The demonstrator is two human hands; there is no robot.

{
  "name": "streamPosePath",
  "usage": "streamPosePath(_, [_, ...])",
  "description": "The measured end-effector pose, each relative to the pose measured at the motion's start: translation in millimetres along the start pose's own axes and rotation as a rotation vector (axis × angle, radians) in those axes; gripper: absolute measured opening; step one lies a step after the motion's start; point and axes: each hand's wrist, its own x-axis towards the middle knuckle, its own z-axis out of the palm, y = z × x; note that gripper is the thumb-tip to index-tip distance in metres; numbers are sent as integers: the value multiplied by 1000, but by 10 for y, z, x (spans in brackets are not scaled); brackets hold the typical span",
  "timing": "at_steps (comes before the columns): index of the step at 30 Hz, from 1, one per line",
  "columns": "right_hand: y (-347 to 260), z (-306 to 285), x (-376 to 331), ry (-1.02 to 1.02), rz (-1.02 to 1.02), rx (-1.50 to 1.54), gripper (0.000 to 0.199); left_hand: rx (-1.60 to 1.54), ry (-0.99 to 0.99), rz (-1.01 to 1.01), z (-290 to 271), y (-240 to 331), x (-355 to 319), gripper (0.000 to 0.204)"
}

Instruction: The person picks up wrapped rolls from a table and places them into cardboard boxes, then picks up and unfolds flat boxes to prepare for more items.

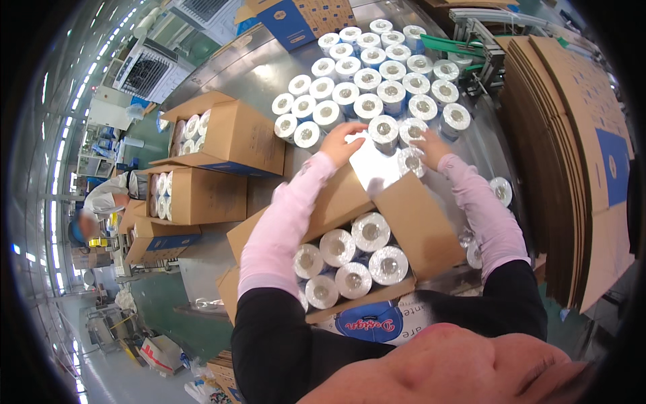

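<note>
An open cardboard box (417, 225) lies on its side in front of me, with several wrapped white paper rolls (353, 252) stacked inside. Beyond it, many more wrapped rolls (377, 81) stand on end on the metal table (249, 74). My left hand (342, 141) grips a roll at the near edge of that group. My right hand (431, 147) closes on another roll (410, 160) beside it. Both forearms wear pink sleeves and reach over the box's raised flap.
Two filled cardboard boxes (225, 138) (198, 195) lie at the table's left edge, another box (161, 242) below them. A tall stack of flat cartons (572, 155) stands on the right. A person in white (108, 195) works at far left.
</note>
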Motion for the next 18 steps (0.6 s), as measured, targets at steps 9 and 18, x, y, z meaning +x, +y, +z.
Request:
streamPosePath(9, [-285, 467, 562, -66, 131, -101, 42, 815, -7, -188, 973, -1243, 1216, 51])
streamPosePath(18, [-641, 1035, -163, 59, 253, -110, 30, 959, -87, -369, 683, -1026, 613, 39])
